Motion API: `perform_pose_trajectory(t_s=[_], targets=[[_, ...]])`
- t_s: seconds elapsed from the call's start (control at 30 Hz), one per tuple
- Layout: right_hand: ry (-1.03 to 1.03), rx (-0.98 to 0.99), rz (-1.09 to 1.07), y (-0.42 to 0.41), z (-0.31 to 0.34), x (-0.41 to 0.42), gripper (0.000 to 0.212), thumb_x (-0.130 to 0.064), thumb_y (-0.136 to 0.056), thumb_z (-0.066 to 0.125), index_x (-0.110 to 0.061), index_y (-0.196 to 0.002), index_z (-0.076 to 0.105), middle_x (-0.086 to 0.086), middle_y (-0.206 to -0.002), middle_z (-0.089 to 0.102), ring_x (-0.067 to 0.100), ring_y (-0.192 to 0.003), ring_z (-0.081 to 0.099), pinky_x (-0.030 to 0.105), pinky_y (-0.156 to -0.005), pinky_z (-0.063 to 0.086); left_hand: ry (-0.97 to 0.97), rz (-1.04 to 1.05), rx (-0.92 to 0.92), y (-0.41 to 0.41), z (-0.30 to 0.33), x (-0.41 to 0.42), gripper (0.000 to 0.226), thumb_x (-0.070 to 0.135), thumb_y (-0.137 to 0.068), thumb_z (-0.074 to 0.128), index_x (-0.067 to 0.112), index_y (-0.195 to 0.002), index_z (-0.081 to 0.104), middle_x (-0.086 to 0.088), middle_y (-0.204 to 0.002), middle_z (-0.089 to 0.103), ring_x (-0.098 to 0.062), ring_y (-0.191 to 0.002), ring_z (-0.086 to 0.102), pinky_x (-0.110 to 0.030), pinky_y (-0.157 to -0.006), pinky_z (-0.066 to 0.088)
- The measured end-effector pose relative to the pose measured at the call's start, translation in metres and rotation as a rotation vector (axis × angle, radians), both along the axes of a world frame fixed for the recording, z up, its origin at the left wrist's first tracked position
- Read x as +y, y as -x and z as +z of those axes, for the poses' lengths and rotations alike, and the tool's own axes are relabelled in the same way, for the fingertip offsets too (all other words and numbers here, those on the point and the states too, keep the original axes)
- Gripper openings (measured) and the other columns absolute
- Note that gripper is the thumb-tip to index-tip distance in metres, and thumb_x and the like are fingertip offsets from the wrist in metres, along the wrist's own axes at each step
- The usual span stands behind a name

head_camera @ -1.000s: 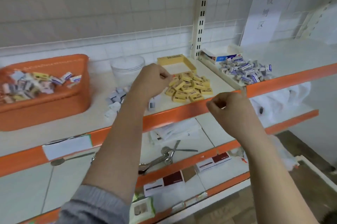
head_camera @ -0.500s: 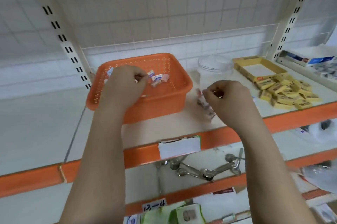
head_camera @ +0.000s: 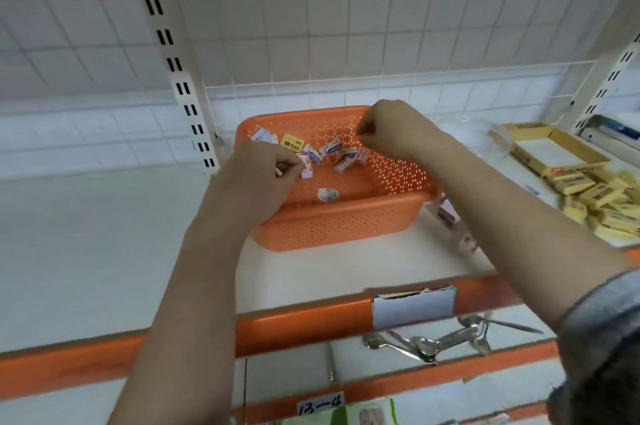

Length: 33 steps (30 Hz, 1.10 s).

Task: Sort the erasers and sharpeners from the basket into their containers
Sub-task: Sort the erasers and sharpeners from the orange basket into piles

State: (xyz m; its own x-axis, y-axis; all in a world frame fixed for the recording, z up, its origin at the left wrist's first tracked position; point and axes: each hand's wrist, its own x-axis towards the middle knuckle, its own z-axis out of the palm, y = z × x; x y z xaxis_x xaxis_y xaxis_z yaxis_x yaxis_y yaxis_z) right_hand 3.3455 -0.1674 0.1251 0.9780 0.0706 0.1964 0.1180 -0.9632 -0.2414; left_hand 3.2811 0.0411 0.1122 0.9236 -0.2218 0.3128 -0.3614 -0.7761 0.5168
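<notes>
Your left hand (head_camera: 258,170) pinches a small eraser (head_camera: 281,171) over the orange basket (head_camera: 346,227); your right hand (head_camera: 384,128), fingers curled, grip contents indiscernible. Yellow erasers (head_camera: 595,196) at 3 o'clock; tray (head_camera: 550,151) behind them.

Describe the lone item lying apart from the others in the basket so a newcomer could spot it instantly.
Find the orange perforated basket on the shelf. Most small packets cluster along its far side. One crumpled white-and-green piece lies alone near the front wall, between the two forearms, touching nothing else.

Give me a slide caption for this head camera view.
Both hands over the orange basket: left hand pinches a small white piece, right hand curled above the erasers.
</notes>
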Motion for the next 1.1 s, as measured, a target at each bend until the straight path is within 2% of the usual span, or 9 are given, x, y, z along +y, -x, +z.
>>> perform_pose_trajectory(t_s=[0.13, 0.23, 0.3, 0.47, 0.63, 0.73, 0.87, 0.97, 1.1], targets=[[0.562, 0.133, 0.209, -0.044, -0.012, 0.002, 0.029, -0.014, -0.088, 0.058, -0.019, -0.116, 0.064, 0.005, -0.113, 0.063, 0.024, -0.103, 0.058, 0.033, -0.078, 0.048, 0.004, 0.007, 0.040, 0.001, 0.002, 0.000, 0.017, 0.026, -0.091, 0.057, 0.027, -0.101, 0.071, 0.022, -0.082, 0.056, -0.005, -0.085, 0.059, -0.034, -0.084, 0.051], [0.806, 0.203, 0.337, -0.057, -0.017, -0.001, 0.035, -0.021, -0.089, 0.059, -0.024, -0.124, 0.060, 0.002, -0.116, 0.061, 0.023, -0.105, 0.057, 0.033, -0.079, 0.047, -0.001, 0.012, 0.032, -0.002, 0.003, 0.001, 0.017, 0.026, -0.092, 0.057, 0.028, -0.100, 0.071, 0.025, -0.080, 0.054, 0.007, -0.076, 0.052, -0.013, -0.071, 0.043], [0.868, 0.234, 0.362, -0.063, -0.019, -0.004, 0.032, -0.022, -0.091, 0.056, -0.022, -0.123, 0.060, 0.003, -0.119, 0.060, 0.024, -0.109, 0.056, 0.034, -0.081, 0.048, 0.005, 0.017, 0.031, -0.004, 0.004, 0.003, 0.015, 0.026, -0.091, 0.058, 0.028, -0.099, 0.071, 0.023, -0.083, 0.057, 0.010, -0.075, 0.050, -0.006, -0.068, 0.036], [0.905, 0.258, 0.405, -0.077, -0.021, -0.005, 0.030, -0.029, -0.090, 0.059, -0.020, -0.118, 0.063, 0.002, -0.116, 0.062, 0.023, -0.108, 0.056, 0.033, -0.084, 0.049, 0.007, 0.031, 0.037, -0.008, 0.001, 0.002, 0.016, 0.025, -0.092, 0.058, 0.027, -0.100, 0.072, 0.022, -0.084, 0.058, 0.011, -0.075, 0.049, -0.004, -0.067, 0.033], [0.947, 0.223, 0.379, -0.081, -0.028, -0.006, 0.025, -0.028, -0.089, 0.059, -0.018, -0.112, 0.060, 0.003, -0.110, 0.061, 0.022, -0.101, 0.056, 0.031, -0.076, 0.046, -0.013, 0.038, 0.038, -0.011, -0.001, 0.001, 0.018, 0.025, -0.092, 0.057, 0.026, -0.103, 0.071, 0.026, -0.078, 0.052, 0.011, -0.073, 0.047, -0.003, -0.064, 0.031], [0.834, 0.185, 0.341, -0.077, -0.018, -0.007, 0.023, -0.024, -0.089, 0.060, -0.015, -0.110, 0.059, 0.004, -0.110, 0.060, 0.022, -0.100, 0.056, 0.030, -0.071, 0.041, -0.022, 0.036, 0.049, -0.013, -0.001, 0.002, 0.018, 0.024, -0.092, 0.057, 0.025, -0.103, 0.071, 0.019, -0.084, 0.058, 0.008, -0.074, 0.050, -0.005, -0.066, 0.034], [0.491, -0.025, 0.198, -0.047, 0.008, -0.014, 0.024, -0.031, -0.087, 0.061, -0.018, -0.106, 0.060, 0.004, -0.107, 0.062, 0.024, -0.097, 0.058, 0.030, -0.070, 0.040, -0.082, -0.022, 0.084, -0.029, 0.009, -0.005, 0.017, 0.024, -0.092, 0.058, 0.022, -0.100, 0.072, 0.012, -0.091, 0.064, -0.001, -0.082, 0.056, -0.019, -0.075, 0.045], [0.111, -0.191, 0.100, -0.001, 0.012, -0.026, 0.023, -0.040, -0.086, 0.059, -0.022, -0.101, 0.062, -0.002, -0.098, 0.066, 0.020, -0.088, 0.060, 0.031, -0.070, 0.046, -0.318, -0.048, 0.079, -0.058, 0.015, -0.024, 0.019, 0.022, -0.092, 0.056, 0.018, -0.098, 0.073, 0.008, -0.098, 0.068, -0.010, -0.088, 0.060, -0.031, -0.084, 0.050], [-0.489, -0.428, -0.008, 0.065, -0.003, -0.031, 0.018, -0.043, -0.081, 0.068, -0.027, -0.087, 0.062, -0.014, -0.078, 0.064, 0.005, -0.061, 0.053, 0.023, -0.060, 0.044, -0.538, -0.086, 0.091, -0.096, 0.010, -0.069, 0.019, 0.024, -0.090, 0.057, 0.010, -0.092, 0.071, -0.006, -0.096, 0.070, -0.020, -0.077, 0.063, -0.033, -0.070, 0.053]])
